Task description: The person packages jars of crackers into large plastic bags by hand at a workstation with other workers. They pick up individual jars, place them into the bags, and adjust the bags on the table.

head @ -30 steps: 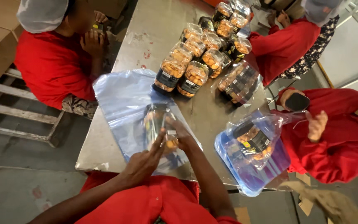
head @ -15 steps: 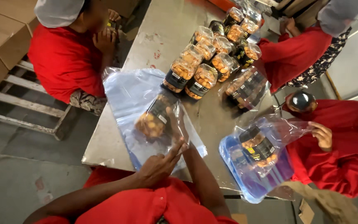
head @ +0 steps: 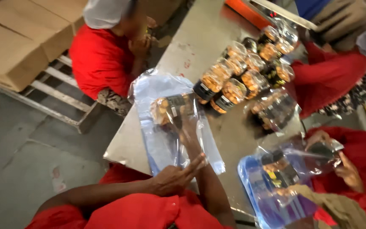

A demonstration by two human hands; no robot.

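Boxes point(head: 9, 46) sit stacked at far left above a pallet point(head: 60, 99). Next, the left hand point(head: 175, 178) pins the near edge of the bag point(head: 157, 110) on the desk point(head: 200, 38), fingers spread flat. Since a second ago the jar point(head: 169, 109) has gone deeper into the bag, up toward its far end; the right hand point(head: 188, 131) has followed it inside, grip blurred behind plastic, so I cannot tell. Further right stand more jars point(head: 234, 76); a co-worker's hand point(head: 347, 169) holds another bagged jar.

The person wears a bright red short-sleeved top, forearms bare.
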